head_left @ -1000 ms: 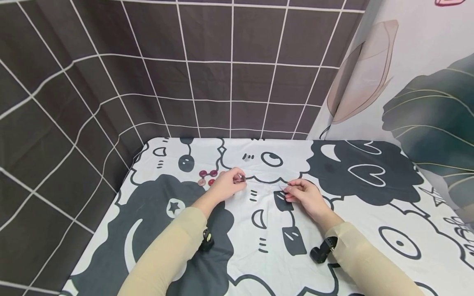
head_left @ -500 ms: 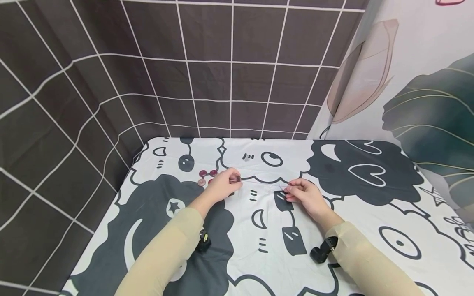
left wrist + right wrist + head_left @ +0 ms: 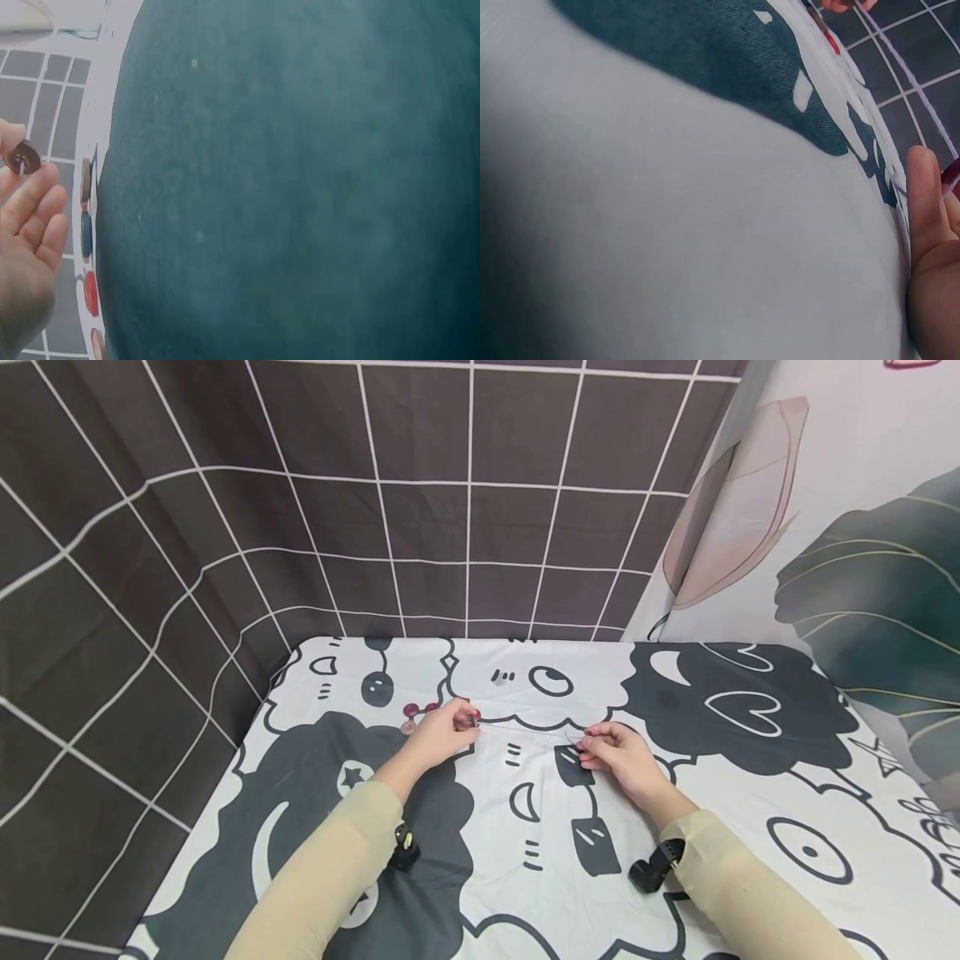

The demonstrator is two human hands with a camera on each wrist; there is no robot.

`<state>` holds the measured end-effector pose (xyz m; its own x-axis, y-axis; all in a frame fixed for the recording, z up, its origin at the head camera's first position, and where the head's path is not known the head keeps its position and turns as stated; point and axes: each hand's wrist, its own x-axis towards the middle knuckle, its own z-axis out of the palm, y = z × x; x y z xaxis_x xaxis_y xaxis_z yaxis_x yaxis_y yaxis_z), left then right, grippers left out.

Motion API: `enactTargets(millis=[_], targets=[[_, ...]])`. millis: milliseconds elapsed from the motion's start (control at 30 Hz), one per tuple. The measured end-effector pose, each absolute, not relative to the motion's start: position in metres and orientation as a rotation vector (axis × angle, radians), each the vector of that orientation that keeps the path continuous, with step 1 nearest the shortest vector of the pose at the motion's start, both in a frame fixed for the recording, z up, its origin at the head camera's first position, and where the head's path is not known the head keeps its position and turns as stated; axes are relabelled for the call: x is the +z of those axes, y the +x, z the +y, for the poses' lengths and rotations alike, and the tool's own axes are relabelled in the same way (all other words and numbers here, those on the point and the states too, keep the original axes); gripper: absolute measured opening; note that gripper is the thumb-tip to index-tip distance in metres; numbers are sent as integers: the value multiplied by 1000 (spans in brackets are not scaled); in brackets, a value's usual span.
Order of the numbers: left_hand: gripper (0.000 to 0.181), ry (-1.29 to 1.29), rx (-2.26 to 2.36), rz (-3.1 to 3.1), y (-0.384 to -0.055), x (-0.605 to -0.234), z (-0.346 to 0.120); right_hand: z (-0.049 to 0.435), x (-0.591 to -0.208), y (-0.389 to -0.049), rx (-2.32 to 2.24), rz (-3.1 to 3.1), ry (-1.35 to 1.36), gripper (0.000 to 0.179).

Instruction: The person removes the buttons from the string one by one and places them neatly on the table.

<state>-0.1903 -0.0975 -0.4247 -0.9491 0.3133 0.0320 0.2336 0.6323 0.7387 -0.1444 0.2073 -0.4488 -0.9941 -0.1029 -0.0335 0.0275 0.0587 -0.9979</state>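
Note:
My left hand [image 3: 438, 732] pinches a round brown button [image 3: 23, 157] between thumb and fingertip, its other fingers spread in the left wrist view. Pale thread [image 3: 902, 64] passes through the button's middle and runs across to my right hand [image 3: 617, 762]. That hand pinches the thread, and a dark red button [image 3: 951, 177], partly cut off, is at its fingers in the right wrist view. On the cloth by my left hand lie a dark red button [image 3: 411, 710] and a pink button [image 3: 407, 727]. A red button [image 3: 91, 292] and a dark blue button [image 3: 86, 235] lie there too.
A white and dark grey patterned cloth [image 3: 525, 893] covers the surface. Behind and left hangs a dark grid curtain [image 3: 517, 527]. A leaf-print curtain [image 3: 847, 577] hangs at the right.
My left hand has moved left, away from the right hand, with the button, and covers more of the loose buttons. My right hand has stayed nearly still.

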Motion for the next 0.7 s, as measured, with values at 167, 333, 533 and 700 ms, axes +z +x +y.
enactTargets(millis=[167, 333, 533, 700], targets=[[29, 394, 1167, 2790, -189, -422, -101, 207, -448, -145, -2101, 2201, -78, 34], [27, 359, 1113, 2833, -190, -421, -104, 206, -447, -145, -2102, 2202, -89, 36], [27, 403, 1136, 2818, -190, -422, -110, 206, -447, -144, -2104, 2208, -97, 35], [31, 407, 1190, 2776, -190, -423, -117, 206, -449, -144, -2100, 2210, -96, 34]])
